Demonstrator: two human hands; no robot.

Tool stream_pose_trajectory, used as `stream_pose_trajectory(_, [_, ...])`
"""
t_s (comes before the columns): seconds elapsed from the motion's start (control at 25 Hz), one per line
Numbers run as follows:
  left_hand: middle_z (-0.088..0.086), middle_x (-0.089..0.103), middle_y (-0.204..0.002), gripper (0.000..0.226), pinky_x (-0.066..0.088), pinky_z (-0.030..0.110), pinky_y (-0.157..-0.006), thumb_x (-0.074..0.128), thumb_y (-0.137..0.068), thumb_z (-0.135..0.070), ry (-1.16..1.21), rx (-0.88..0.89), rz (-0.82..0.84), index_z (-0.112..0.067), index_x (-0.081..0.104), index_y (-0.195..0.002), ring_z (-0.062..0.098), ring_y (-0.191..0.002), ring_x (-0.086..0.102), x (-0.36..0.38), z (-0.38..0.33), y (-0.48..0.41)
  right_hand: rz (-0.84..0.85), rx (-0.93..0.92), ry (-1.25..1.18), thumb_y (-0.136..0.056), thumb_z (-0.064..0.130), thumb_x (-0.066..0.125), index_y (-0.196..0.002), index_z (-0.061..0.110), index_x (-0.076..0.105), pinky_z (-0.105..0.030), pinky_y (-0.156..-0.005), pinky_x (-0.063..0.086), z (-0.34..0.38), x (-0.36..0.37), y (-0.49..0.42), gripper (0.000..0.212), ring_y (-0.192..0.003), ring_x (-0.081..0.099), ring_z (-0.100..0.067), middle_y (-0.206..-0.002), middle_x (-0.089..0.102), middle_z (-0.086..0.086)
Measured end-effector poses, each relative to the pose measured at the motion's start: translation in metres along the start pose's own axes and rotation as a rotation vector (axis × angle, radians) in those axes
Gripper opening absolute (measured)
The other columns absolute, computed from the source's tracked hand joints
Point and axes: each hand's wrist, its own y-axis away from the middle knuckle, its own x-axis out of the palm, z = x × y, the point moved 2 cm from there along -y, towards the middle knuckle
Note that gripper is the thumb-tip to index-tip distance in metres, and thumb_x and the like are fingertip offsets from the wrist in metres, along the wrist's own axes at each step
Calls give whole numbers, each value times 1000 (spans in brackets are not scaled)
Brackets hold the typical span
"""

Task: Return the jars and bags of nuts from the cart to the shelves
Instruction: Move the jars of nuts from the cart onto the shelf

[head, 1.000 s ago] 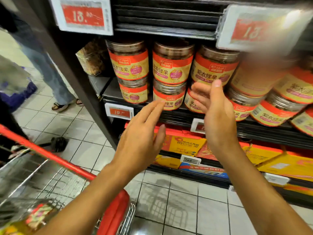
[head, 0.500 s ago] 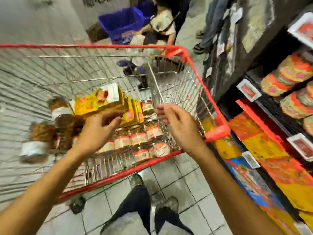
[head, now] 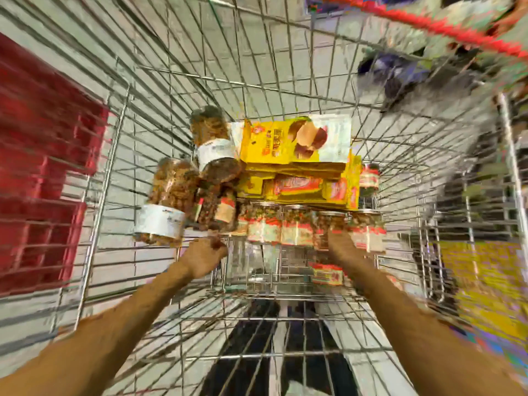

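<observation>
I look straight down into the wire shopping cart [head: 114,172]. A row of small red-labelled nut jars [head: 297,227] lies across its bottom. Yellow bags of nuts [head: 297,155] are stacked behind them. Two big clear jars with white labels [head: 168,201] lie at the left. My left hand [head: 204,257] reaches down at the left end of the jar row, fingers curled. My right hand [head: 347,250] is down at the right end of the row, against a small jar. The frame is blurred, so neither grip is clear.
Red crates [head: 40,167] stand left of the cart. The cart's red rim [head: 445,30] crosses the top right. Yellow packs [head: 491,292] on the low shelf show at the right. My legs [head: 274,352] are below the basket.
My view swung from the shelf of jars down into the cart. Both hands dropped from the shelf into the basket, down to the row of small jars.
</observation>
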Motion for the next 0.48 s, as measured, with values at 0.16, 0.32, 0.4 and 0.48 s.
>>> stream_pose_trajectory(0.16, [18,63,-113,26,46,36,-81,49,-93,-19,90,27,-269,-8,61,-113,32,-100,60,6,-5,-21,-4,32,68,-96,22,42,-79,13,59,-20,-50,36,9,46,-30,26,-54,46,-14,-72,56,-7])
stream_pose_trajectory(0.32, [24,54,-123,48,42,43,-88,53,-82,-21,-135,182,-957,-1,48,-125,35,-109,48,-41,10,-6,261,51,-202,-101,17,34,-117,-4,55,-36,-72,49,44,135,-19,34,-87,64,-31,-109,64,-26])
stream_pose_trajectory(0.4, [28,49,-127,58,39,48,-94,50,-85,-30,-65,51,-989,3,40,-131,40,-113,45,-63,30,-4,439,86,-330,-102,15,27,-115,-3,52,-37,-76,52,61,176,-3,34,-75,68,-24,-94,72,-21])
stream_pose_trajectory(0.48, [27,44,-133,74,36,50,-99,51,-88,-44,169,-142,-790,1,27,-142,42,-120,43,-74,39,-11,490,115,-436,-103,18,23,-104,4,54,-28,-65,56,77,208,12,33,-59,68,-15,-74,72,-9])
